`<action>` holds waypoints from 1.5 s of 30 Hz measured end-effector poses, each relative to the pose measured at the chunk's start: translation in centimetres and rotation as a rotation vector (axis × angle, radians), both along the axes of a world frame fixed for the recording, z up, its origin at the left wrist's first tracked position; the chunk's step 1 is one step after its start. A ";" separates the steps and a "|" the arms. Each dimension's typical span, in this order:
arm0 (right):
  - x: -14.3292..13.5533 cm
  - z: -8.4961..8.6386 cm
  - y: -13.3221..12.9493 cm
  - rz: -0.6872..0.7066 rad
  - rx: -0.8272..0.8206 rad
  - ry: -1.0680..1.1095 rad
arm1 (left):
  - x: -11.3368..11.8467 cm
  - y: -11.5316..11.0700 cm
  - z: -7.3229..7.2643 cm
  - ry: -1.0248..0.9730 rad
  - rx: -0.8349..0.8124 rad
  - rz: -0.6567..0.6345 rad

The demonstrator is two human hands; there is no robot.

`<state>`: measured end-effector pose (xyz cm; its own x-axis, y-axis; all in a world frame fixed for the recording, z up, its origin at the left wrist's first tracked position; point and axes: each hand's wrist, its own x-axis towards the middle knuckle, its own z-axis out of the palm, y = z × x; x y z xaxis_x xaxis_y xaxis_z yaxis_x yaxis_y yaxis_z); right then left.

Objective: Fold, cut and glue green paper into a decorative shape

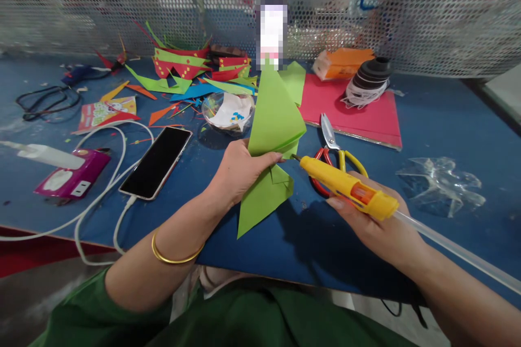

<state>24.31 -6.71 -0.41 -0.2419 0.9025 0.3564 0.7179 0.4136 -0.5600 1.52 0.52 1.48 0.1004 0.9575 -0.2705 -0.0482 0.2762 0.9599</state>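
Observation:
My left hand (236,171) pinches a folded piece of light green paper (272,108) near its middle, thumb on top. The paper stands up from the table, one pointed end toward me and a broad folded part away. My right hand (370,217) is wrapped round a yellow glue gun (345,184) with a long clear glue stick out of its back. The gun's nozzle points left and is at the paper's folded edge, close by my left thumb; I cannot tell whether it touches. Scissors (331,146) with red and yellow handles lie behind the gun, partly hidden by it.
A charging phone (157,162), its white cable and a purple power strip (73,173) lie left. Behind are a clear bowl (228,114) of paper bits, coloured scraps and red-green paper shapes (181,62). Pink sheets (354,114), black-and-white thread (368,81) and crumpled clear plastic (443,184) lie right.

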 end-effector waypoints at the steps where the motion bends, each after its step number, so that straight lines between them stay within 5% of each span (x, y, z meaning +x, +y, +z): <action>1: 0.0 0.0 0.0 0.001 0.004 -0.002 | 0.0 0.0 0.0 0.000 0.003 0.003; 34: -0.2 0.4 0.0 -0.006 -0.012 0.010 | 0.0 0.0 0.0 -0.026 -0.016 0.011; 45: 0.5 0.5 -0.2 -0.250 -0.129 0.474 | 0.0 0.2 -0.2 -0.033 -0.064 0.002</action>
<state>24.81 -6.88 0.08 0.1456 0.9553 0.2572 0.4428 0.1695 -0.8805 1.56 0.71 1.32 0.1088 0.9385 -0.3278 -0.0800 0.3369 0.9381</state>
